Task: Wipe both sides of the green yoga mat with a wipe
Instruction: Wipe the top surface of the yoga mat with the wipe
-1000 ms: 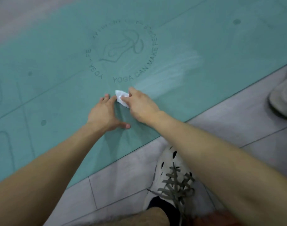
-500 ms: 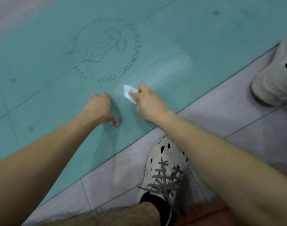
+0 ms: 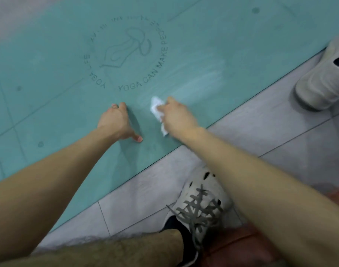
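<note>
Wipe [image 3: 157,109] on mat [image 3: 193,45] (near edge)

Bare mat [image 3: 203,35] lies open beyond both hands; a white shoe [image 3: 322,78] borders its right edge.
</note>
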`<state>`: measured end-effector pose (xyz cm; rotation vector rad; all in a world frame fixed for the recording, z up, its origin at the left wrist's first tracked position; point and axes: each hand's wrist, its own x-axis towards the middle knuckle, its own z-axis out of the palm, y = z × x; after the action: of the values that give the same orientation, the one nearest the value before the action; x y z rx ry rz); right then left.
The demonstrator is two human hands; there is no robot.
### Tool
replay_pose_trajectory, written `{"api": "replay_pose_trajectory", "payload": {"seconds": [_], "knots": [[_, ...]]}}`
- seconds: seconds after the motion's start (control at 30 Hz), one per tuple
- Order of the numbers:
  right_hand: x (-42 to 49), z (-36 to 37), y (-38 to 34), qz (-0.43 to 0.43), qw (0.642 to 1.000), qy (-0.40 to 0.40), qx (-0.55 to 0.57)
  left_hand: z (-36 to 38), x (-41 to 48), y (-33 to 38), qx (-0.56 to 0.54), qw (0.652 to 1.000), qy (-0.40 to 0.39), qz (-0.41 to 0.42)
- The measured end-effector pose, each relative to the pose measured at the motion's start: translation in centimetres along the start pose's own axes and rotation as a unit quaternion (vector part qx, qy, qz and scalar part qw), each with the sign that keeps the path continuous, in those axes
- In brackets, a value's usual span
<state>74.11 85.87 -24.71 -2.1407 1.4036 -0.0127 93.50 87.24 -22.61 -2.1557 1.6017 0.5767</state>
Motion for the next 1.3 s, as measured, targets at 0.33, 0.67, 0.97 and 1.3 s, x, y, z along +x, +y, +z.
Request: {"api": "replay_pose_trajectory", "payload": {"seconds": [0.33,0.67,0.97,1.3], "knots": [[-1.7,-5.2,12.1,0.2,0.959,0.199,-0.02,1.1,-1.8,-0.2,-0.017,1.0,0.0,0.017],[-2.8,-1.5,8.8,-0.002,0.996,0.069,0.06,1.9,-2.3,3.9,0.052,0.996,-0.044,0.051],[-4.0,3.7,2.0,0.016,0.99,0.096,0.105,2.0,-2.2,4.0,0.059,0.996,-0.022,0.065],[-4.8,-2.4,12.2,0.197,0.955,0.218,0.032,2.2,-2.4,3.1,0.074,0.994,-0.005,0.077]]}}
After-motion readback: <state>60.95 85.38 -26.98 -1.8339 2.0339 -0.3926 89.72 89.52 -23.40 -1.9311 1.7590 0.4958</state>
